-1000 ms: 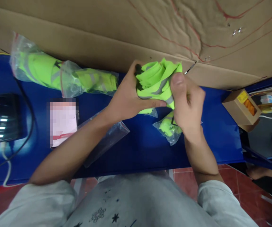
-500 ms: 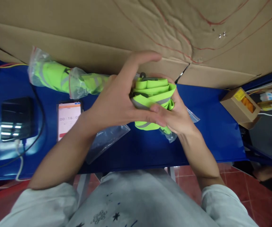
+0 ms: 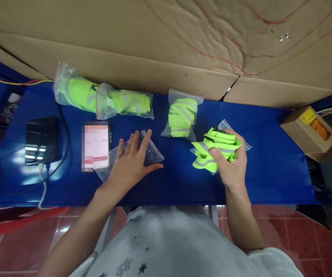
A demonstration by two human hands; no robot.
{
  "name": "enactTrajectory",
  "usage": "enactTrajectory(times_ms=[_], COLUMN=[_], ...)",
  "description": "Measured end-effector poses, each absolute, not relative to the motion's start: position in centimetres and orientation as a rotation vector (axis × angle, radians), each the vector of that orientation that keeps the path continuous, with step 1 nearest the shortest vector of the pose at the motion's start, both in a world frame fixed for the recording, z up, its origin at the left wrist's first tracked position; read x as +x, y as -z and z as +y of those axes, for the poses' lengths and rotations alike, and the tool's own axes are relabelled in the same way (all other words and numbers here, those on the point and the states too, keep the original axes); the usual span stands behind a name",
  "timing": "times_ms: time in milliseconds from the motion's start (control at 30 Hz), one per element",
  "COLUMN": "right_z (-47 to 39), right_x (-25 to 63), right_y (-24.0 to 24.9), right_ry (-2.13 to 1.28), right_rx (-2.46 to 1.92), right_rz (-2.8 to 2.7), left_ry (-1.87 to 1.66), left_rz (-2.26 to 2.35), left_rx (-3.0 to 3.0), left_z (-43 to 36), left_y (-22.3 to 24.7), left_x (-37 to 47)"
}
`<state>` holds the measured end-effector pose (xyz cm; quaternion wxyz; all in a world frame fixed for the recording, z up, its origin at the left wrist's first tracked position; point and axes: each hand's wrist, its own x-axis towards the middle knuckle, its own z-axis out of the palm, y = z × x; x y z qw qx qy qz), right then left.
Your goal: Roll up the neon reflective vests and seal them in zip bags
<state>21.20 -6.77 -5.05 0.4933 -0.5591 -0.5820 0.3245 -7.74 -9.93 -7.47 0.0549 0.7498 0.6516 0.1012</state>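
Note:
My left hand [image 3: 131, 159] lies with fingers spread on a clear zip bag [image 3: 153, 153] that looks flat. Folded neon-yellow reflective fabric [image 3: 208, 163] is gripped by my right hand [image 3: 232, 161], thumb on top. Under and behind that fabric, part of another clear bag [image 3: 226, 125] sticks out. Between my hands and farther back lies a bagged neon-yellow bundle [image 3: 182, 117]. Two more bagged bundles, one at the far left [image 3: 79, 94] and one beside it [image 3: 131, 103], rest along the cardboard, their bags overlapping.
On the blue table [image 3: 272, 165], a phone [image 3: 99, 144] lies left of my left hand, near a glossy black box [image 3: 41, 140] with cables. A small cardboard box [image 3: 307, 130] stands at the right. Cardboard [image 3: 125, 46] rises along the back.
My hands have moved apart: the left let go of the fabric and went down-left onto the clear bag. My right hand carried the fabric right and nearer. The middle bagged bundle has come into view.

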Motion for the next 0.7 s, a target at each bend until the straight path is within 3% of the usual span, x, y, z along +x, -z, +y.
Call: enactTrajectory(times_ms=[333,500,700], right_z=[-8.1,-8.7,-8.6], right_x=[18.1,17.5,18.7], right_y=[5.2,4.2,3.3], right_ry=[-0.671,-0.584,-0.599], right_rx=[-1.425,-1.4,-1.338], right_rz=[-1.352,-1.686,-2.08], left_ry=[-0.644,-0.834,-0.695], left_rz=[1.694,1.702,1.738], left_rx=[2.392,2.356,2.253], left_z=[-12.2,-11.6,-10.9], left_y=[7.0,7.5,7.5], left_x=[-2.6,-1.5,-1.4])
